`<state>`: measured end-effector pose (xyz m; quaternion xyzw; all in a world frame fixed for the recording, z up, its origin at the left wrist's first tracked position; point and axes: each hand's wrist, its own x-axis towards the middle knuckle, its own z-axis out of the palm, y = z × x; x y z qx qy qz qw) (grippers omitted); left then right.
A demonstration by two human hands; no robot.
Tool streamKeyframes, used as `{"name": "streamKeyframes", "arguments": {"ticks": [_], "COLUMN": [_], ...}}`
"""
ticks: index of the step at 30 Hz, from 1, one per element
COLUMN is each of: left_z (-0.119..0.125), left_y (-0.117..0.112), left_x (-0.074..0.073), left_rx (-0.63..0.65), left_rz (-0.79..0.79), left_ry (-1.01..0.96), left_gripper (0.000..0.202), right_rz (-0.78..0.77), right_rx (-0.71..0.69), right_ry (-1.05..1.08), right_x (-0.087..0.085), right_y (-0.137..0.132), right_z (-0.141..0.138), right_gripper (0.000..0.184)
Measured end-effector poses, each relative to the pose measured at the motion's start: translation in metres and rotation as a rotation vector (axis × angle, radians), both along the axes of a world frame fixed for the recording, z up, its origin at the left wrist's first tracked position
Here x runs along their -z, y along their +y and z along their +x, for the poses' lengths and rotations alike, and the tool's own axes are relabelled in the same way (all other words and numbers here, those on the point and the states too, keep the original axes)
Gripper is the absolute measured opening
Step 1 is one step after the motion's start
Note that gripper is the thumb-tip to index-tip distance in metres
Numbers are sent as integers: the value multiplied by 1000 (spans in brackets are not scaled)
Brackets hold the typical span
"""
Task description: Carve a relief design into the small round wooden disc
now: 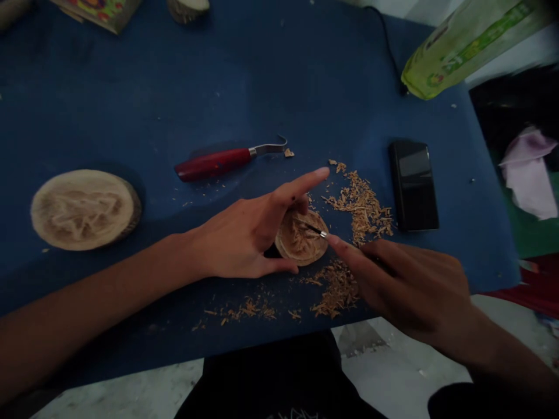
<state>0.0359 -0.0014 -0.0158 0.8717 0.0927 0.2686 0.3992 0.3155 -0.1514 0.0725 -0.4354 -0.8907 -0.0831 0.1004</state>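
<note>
A small round wood slice [302, 247] with a carved, hollowed face lies on the blue table. My left hand [251, 235] grips its left side, thumb along the near edge and index finger stretched out past the far edge. In my right hand [406, 279] is a carving tool [318, 231], its thin dark shaft and metal collar showing while the handle is hidden in my fist. The tool's tip touches the slice's carved face. Wood shavings [364, 209] lie to the right of the slice, and more are scattered along its near side.
A red-handled hook knife [218, 163] lies beyond my left hand. On the left sits a larger carved oval wood slice [82, 209]. A black phone-like box [414, 185] is at the right, and a green bottle [467, 49] stands at the far right. The blue table [305, 87] ends near my lap.
</note>
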Motion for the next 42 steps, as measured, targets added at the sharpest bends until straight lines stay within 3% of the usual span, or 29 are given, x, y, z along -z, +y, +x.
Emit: {"name": "streamKeyframes", "arguments": {"ticks": [5, 13, 20, 22, 25, 28, 31, 34, 38, 42], "left_z": [1, -1, -3, -3, -3, -4, -4, -3, -3, -3], "left_y": [2, 2, 2, 2, 2, 2, 3, 3, 2, 1], "left_x": [2, 6, 7, 6, 5, 4, 5, 5, 5, 7], "left_rx": [6, 14, 14, 18, 28, 34, 43, 56, 40, 34], "left_rz": [0, 16, -19, -39, -39, -31, -36, -33, -18, -12], "left_ry": [18, -36, -37, -44, -24, 25, 14, -7, -24, -36], "left_gripper": [124, 122, 129, 128, 135, 141, 145, 139, 123, 125], "right_rz": [-25, -14, -40, -112, -362, -501, -450, -356, -170, -77], "right_rx": [-44, -13, -38, -49, -65, 4, 68, -12, -43, -44], "right_ry": [24, -31, -21, 53, 336, 513, 514, 346, 97, -9], "right_x": [-4, -15, -17, -16, -13, -12, -15, -17, -20, -20], "right_y": [1, 3, 22, 33, 49, 57, 54, 42, 22, 17], "right_z": [-3, -3, -3, 1, 11, 21, 25, 23, 7, -10], "right_gripper": [30, 32, 36, 37, 29, 22, 20, 22, 32, 36]}}
